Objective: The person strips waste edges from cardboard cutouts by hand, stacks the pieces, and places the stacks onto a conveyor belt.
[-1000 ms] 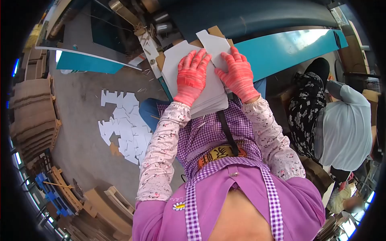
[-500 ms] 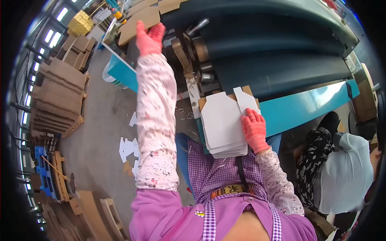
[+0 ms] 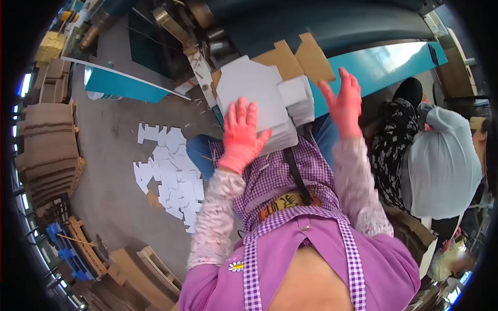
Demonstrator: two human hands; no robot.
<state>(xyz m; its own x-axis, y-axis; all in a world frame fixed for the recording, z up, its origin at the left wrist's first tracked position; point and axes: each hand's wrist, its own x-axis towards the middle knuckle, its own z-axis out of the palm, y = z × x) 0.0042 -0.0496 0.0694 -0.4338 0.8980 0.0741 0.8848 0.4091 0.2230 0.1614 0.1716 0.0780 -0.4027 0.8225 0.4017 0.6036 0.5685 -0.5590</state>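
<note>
A stack of white cut sheets (image 3: 251,93) lies at the near edge of the machine, above my lap. On its lower left part rests my left hand (image 3: 240,136), gloved in red, fingers spread and palm down. My right hand (image 3: 344,101), also gloved, is raised to the right of the stack with its fingers apart and nothing held. A narrower white piece of the stack (image 3: 296,98) juts out at the right. Beyond it, a brown cardboard piece (image 3: 315,59) lies tilted near my right fingertips.
A teal panel (image 3: 384,65) extends to the right below a dark roller (image 3: 311,20). White scraps (image 3: 171,168) litter the floor at left. Another person (image 3: 441,160) sits at the right. Stacked cardboard (image 3: 46,142) stands at far left.
My left hand has come back from the cardboard at the upper left onto the white stack. My right hand has lifted off the stack, and more brown cardboard shows beyond it.
</note>
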